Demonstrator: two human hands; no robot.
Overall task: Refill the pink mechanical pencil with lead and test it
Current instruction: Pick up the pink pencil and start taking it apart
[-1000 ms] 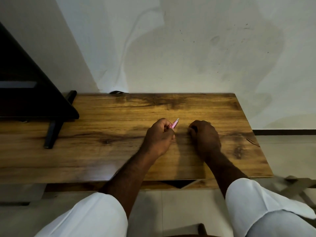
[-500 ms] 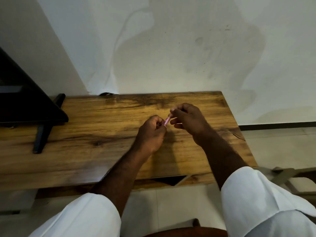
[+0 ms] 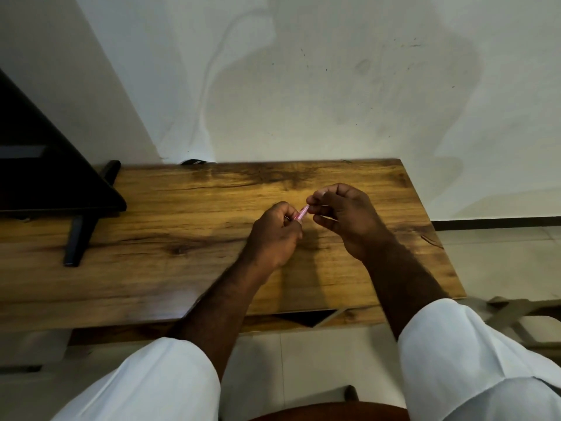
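My left hand (image 3: 274, 235) is closed around the pink mechanical pencil (image 3: 302, 213), held a little above the wooden table (image 3: 170, 232). Only a short pink end of the pencil sticks out of the fist, pointing up and right. The thumb and forefinger of my right hand (image 3: 343, 217) pinch that exposed end. Most of the pencil's body is hidden inside my left fist. No lead or lead case shows in the view.
A black monitor (image 3: 45, 165) on a black stand foot (image 3: 80, 238) occupies the table's left end. A white wall rises behind the table. The table's right edge ends near a tiled floor (image 3: 501, 262); a dark chair edge (image 3: 331, 413) lies below.
My right hand rose from the table surface and came left to the pencil's end, then pinched it. My left hand stayed around the pencil. The camera shifted slightly.
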